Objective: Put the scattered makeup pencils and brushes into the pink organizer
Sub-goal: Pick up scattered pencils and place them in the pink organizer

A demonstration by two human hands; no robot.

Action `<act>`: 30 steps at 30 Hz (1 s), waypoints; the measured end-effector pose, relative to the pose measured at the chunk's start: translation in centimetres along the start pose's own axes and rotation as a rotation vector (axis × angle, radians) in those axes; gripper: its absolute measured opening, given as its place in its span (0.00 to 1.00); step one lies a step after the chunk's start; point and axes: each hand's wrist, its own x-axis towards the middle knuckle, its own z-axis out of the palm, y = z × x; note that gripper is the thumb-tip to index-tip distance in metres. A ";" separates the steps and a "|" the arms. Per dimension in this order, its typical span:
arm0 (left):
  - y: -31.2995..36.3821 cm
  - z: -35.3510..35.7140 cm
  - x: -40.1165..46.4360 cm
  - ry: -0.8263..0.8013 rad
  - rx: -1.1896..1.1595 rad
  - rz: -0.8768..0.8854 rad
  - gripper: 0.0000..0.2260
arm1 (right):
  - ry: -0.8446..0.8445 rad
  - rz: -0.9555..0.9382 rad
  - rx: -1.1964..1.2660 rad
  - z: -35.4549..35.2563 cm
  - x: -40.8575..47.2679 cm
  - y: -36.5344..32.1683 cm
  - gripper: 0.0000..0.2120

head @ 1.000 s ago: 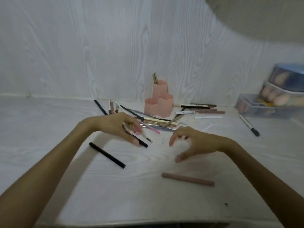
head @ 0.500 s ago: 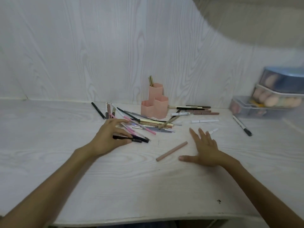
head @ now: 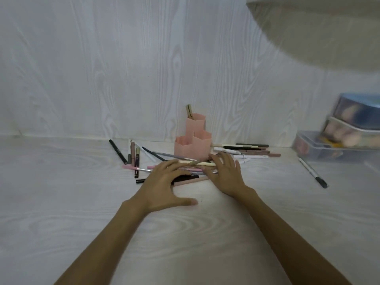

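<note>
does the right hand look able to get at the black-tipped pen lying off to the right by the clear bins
Probably yes. The right hand is open on the pile, and the bare table between it and the pen holds nothing in the way.

Soft, even, cool light — faint shadows; wide-angle bending at edges, storage boxes [head: 347,136] blurred at right.

Pencils [head: 193,163] heaped before upright pink organizer [head: 193,144] – mostly empty

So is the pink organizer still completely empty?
No, one gold-tipped pencil already stands in the tallest back compartment of the pink organizer, sticking up above its rim.
</note>
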 end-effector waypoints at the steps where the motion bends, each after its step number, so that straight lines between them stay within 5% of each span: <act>1: -0.1 0.1 0.0 0.000 0.012 0.012 0.32 | 0.055 0.001 0.010 0.3 0.3 -0.2 0.25; 5: -0.7 0.1 0.5 0.143 0.095 -0.012 0.18 | 0.118 -0.012 0.006 0.5 1.1 -0.5 0.17; 11: -0.4 -0.2 0.5 0.219 0.191 -0.084 0.15 | 0.154 -0.215 0.164 -1.2 1.1 -1.3 0.09; 16: 0.2 -0.4 0.4 0.226 0.179 -0.044 0.11 | 0.378 -0.317 -0.075 -1.3 0.0 -1.5 0.08; 20: 0.2 -0.3 0.3 0.213 0.191 -0.094 0.10 | 0.581 -0.392 0.008 -1.4 -0.5 -1.8 0.08; 25: 0.1 -0.1 0.4 0.200 0.205 -0.120 0.12 | 0.707 -0.209 0.356 -1.8 -1.1 -1.8 0.13; 30: -0.3 -0.1 0.4 0.202 0.157 -0.140 0.12 | 0.595 -0.013 0.675 -2.8 -1.1 -1.8 0.34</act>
